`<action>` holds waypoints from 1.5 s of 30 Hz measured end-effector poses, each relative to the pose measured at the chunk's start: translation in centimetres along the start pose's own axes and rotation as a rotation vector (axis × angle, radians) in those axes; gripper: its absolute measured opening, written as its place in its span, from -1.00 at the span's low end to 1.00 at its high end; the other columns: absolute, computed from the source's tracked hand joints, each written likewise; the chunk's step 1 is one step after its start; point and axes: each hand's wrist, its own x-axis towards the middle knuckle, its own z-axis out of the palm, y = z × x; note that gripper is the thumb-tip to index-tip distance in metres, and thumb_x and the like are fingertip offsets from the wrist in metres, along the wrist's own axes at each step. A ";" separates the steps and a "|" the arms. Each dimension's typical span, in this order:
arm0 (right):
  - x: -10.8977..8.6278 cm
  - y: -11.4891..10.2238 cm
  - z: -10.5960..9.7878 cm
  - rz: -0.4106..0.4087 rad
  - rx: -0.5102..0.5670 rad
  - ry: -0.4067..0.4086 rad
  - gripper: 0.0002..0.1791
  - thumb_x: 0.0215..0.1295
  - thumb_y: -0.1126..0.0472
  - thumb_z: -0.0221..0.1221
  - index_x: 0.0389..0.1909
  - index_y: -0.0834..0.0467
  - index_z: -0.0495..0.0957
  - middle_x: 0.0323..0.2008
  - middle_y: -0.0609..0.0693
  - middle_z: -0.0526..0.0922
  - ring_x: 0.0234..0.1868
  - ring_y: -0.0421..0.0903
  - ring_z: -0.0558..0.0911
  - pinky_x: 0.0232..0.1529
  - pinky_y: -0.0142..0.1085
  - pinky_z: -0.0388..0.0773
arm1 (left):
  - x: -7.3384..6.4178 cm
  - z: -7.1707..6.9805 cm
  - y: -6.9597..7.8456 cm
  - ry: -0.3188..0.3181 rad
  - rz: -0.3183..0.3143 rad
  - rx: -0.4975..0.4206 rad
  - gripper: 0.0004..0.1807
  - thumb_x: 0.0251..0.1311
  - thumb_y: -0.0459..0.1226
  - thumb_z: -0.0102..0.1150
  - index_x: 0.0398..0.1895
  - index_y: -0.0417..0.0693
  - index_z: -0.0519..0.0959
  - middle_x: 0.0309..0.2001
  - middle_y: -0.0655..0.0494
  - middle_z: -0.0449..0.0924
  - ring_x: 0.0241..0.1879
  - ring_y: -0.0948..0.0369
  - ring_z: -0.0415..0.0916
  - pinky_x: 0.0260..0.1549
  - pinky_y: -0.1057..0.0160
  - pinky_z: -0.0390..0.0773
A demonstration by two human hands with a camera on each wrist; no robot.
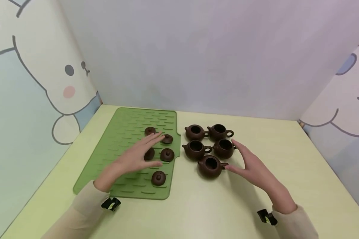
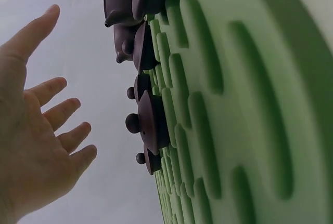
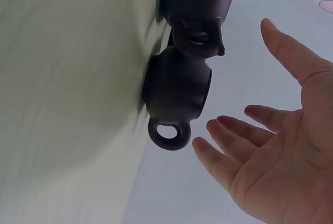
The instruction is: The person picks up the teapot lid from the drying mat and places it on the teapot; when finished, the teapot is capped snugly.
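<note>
My left hand (image 1: 134,156) hovers over the green mat with its thumb and fingers spread, holding nothing. Several dark brown teapot lids with round knobs lie on the mat around it; one lid (image 1: 149,153) is partly hidden by the hand. Nearest the thumb is another lid (image 1: 167,154), and a further lid (image 1: 158,178) sits closer to me. To the right, my right hand (image 1: 255,167) is spread beside a group of small lidless teapots. Its thumb tip overlaps the handle of the front teapot (image 1: 211,166) in the head view. In the right wrist view, a teapot (image 3: 177,86) stands beside the extended fingers.
The ribbed green mat (image 1: 122,126) covers the left part of the pale table (image 1: 191,212). More teapots (image 1: 194,132) stand close together right of the mat's edge. A plain pale wall (image 1: 191,59) rises behind, with cartoon-printed panels (image 1: 33,83) at both sides.
</note>
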 end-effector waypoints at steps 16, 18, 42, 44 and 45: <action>0.4 0.2 0.7 -0.038 0.103 0.051 -0.51 0.24 0.25 0.35 0.17 0.30 0.53 0.09 0.26 0.66 0.07 0.22 0.68 0.09 0.00 0.65 | -1.2 0.7 0.3 -0.066 0.062 -0.199 -0.13 0.08 -0.05 0.47 0.48 0.11 0.31 0.48 0.07 0.30 0.44 0.00 0.30 0.34 -0.09 0.43; 0.4 0.3 0.8 -0.025 0.106 0.029 -0.54 0.25 0.22 0.35 0.14 0.30 0.55 0.07 0.24 0.68 0.05 0.22 0.70 0.08 -0.01 0.65 | -1.3 0.8 0.2 -0.080 0.076 -0.251 -0.18 0.09 -0.11 0.47 0.44 0.06 0.36 0.44 0.09 0.36 0.38 0.02 0.39 0.29 0.00 0.50; 1.3 1.4 1.9 0.019 0.158 -0.065 -0.78 0.25 0.28 0.33 -0.09 0.19 0.67 -0.13 0.07 0.76 -0.08 0.07 0.77 -0.10 -0.39 0.70 | -0.7 2.0 0.0 -0.273 -0.003 -0.500 -0.65 0.23 -0.41 0.30 0.09 -0.18 0.56 -0.02 0.02 0.65 -0.07 0.21 0.63 -0.08 0.39 0.68; 1.4 1.3 1.9 0.023 0.156 -0.061 -0.80 0.26 0.28 0.32 -0.11 0.19 0.67 -0.14 0.07 0.77 -0.10 0.06 0.77 -0.12 -0.40 0.69 | -0.7 2.0 -0.1 -0.276 0.001 -0.497 -0.66 0.23 -0.44 0.29 0.08 -0.19 0.56 -0.03 0.01 0.65 -0.07 0.20 0.63 -0.09 0.38 0.68; 1.4 1.2 1.8 0.027 0.152 -0.061 -0.82 0.27 0.27 0.32 -0.12 0.19 0.68 -0.14 0.07 0.77 -0.12 0.06 0.77 -0.14 -0.41 0.69 | -0.6 2.1 -0.1 -0.279 0.000 -0.494 -0.66 0.23 -0.45 0.28 0.07 -0.19 0.56 -0.03 0.02 0.65 -0.07 0.20 0.63 -0.09 0.38 0.68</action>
